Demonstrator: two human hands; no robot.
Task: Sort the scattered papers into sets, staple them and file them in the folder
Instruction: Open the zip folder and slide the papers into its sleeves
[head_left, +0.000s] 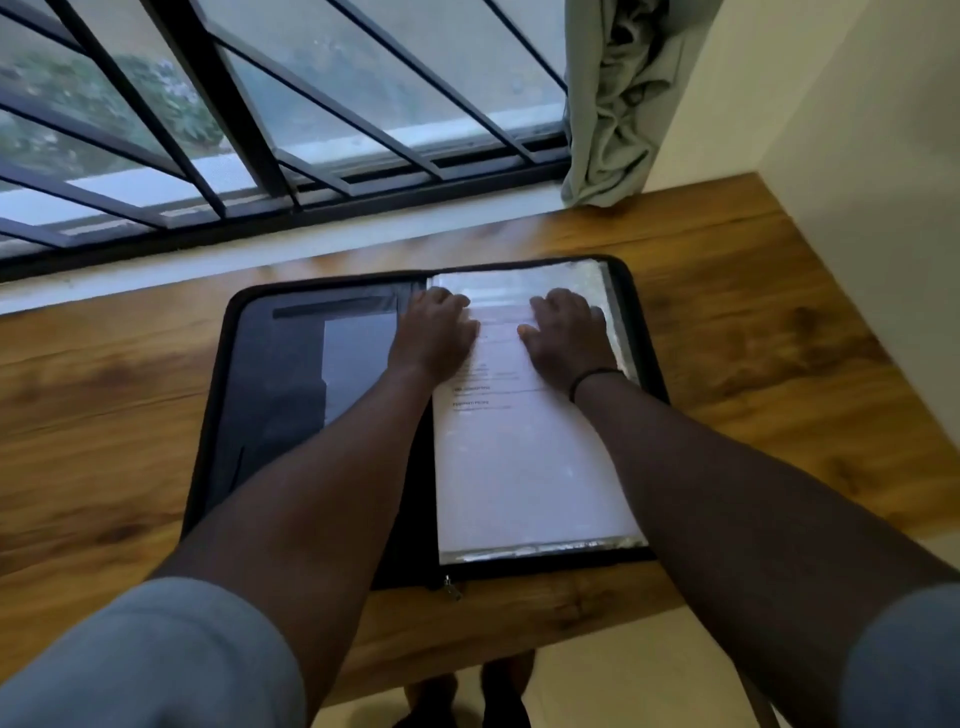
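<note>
- The folder (291, 374) lies unzipped and spread flat on the wooden table (753, 322), near the window (260, 130).
- Papers (524, 467) sit in the clear sleeve on its right half.
- The left hand (434, 332) lies flat on the far part of the page, by the spine.
- The right hand (569, 332) presses flat beside it, fingers relaxed, gripping nothing.
- A curtain (618, 104) hangs far right.
</note>
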